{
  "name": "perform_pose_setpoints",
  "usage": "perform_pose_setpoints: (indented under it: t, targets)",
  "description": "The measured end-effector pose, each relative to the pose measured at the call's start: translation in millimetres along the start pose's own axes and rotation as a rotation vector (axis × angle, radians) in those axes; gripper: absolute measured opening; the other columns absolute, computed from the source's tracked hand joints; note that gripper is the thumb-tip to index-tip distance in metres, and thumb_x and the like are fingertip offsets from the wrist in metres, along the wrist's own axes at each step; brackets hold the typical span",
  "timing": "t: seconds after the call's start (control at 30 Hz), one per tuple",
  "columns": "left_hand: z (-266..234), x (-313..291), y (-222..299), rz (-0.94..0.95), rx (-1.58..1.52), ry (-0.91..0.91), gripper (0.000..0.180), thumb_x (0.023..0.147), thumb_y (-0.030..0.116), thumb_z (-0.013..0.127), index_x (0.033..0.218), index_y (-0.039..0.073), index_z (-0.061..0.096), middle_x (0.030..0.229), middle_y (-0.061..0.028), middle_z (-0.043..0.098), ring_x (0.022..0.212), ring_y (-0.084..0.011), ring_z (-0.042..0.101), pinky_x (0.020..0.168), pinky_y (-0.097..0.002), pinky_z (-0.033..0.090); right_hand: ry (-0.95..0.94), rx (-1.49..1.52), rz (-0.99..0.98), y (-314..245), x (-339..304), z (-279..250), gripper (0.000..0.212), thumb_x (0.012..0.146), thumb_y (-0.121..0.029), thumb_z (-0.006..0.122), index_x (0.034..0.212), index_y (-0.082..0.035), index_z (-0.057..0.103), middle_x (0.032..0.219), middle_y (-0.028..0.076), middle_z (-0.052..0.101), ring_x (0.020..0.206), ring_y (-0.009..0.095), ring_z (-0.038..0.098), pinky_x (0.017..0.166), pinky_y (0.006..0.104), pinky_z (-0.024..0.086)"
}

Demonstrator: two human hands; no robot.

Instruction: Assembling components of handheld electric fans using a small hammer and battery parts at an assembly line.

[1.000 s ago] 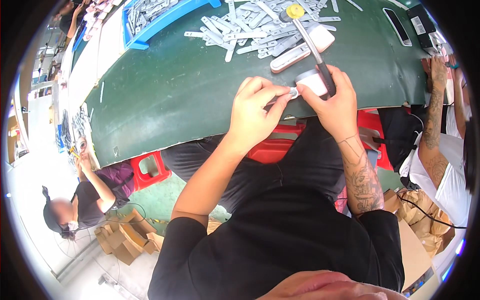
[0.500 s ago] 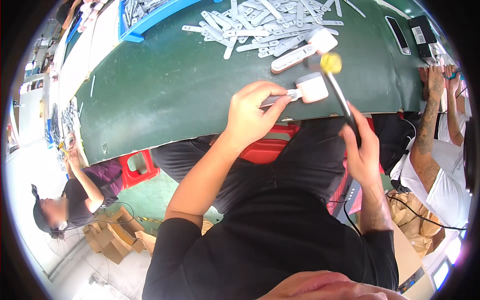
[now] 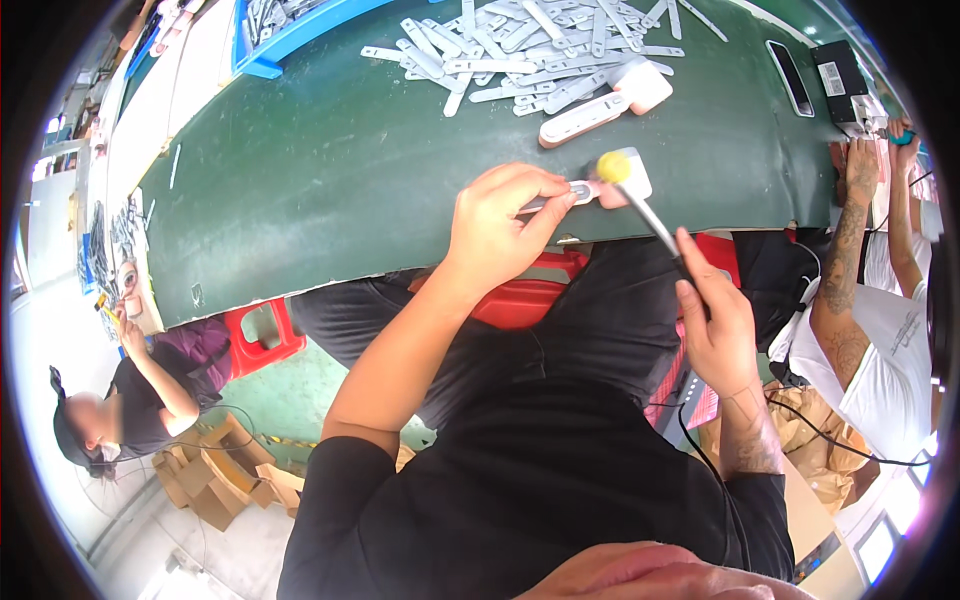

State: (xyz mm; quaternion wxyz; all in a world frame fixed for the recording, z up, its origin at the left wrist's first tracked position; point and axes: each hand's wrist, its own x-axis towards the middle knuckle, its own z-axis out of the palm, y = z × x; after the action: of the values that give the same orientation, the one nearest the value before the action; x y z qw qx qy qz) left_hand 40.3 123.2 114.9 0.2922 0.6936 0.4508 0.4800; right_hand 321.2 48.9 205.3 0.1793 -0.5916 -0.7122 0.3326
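My left hand (image 3: 503,222) is closed on the handle of a pink-and-white device with a squarish head (image 3: 634,184), a grey strip (image 3: 580,190) lying along the handle. The device rests near the table's front edge; my fingers hide part of the handle. In my right hand (image 3: 722,328) is a hammer (image 3: 652,218) with a dark grip, metal shaft and yellow striking face. Its slightly blurred head is over the device where handle and head meet; I cannot tell whether it touches. Just beyond lies a similar pink-and-white device (image 3: 583,119), apart from both hands.
A heap of loose grey strips (image 3: 540,65) covers the table's far middle. At far left stands a blue bin (image 3: 300,38) of strips. A phone (image 3: 790,78) and black box (image 3: 846,88) lie at far right. Co-workers sit to either side; a red stool (image 3: 262,338) stands left.
The hammer has swung down and to the left, from beyond the device's head to over it. My right hand has tipped with it. My left hand keeps its grip on the device.
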Motion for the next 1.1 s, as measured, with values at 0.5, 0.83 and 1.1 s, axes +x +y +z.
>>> perform_pose_setpoints:
  t: [0.5,0.83,1.1]
  targets:
    - [-48,-10,-10,-0.062,0.246,-0.105,0.045,0.074,0.026,0.099,0.111,0.01,0.08,0.106,-0.0055,0.079,0.106,-0.0266,0.07,0.099,-0.0418,0.05,0.129,0.029,-0.15,-19,-3,3,0.05,0.106,0.001,0.06,0.156,0.0,0.056,0.153,0.023,0.063,0.137,0.035,0.067,0.115,0.0377,0.049]
    - [-48,-15,-13,-0.09,0.24,-0.134,0.031,0.078,0.026,0.098,0.102,0.012,0.082,0.1,0.0013,0.08,0.105,-0.0215,0.068,0.1,-0.0393,0.044,0.125,-0.152,-0.287,-22,10,15,0.057,0.103,0.002,0.064,0.158,-0.01,0.058,0.115,0.021,0.075,0.095,0.038,0.074,0.087,0.0422,0.059]
    - [-48,-19,-13,-0.085,0.246,-0.137,0.037,0.078,0.027,0.098,0.108,0.013,0.081,0.099,0.0011,0.079,0.106,-0.0207,0.067,0.101,-0.0393,0.043,0.105,-0.084,-0.327,-33,15,26,0.057,0.103,0.0,0.067,0.159,-0.01,0.058,0.104,0.019,0.073,0.084,0.036,0.071,0.077,0.037,0.058]
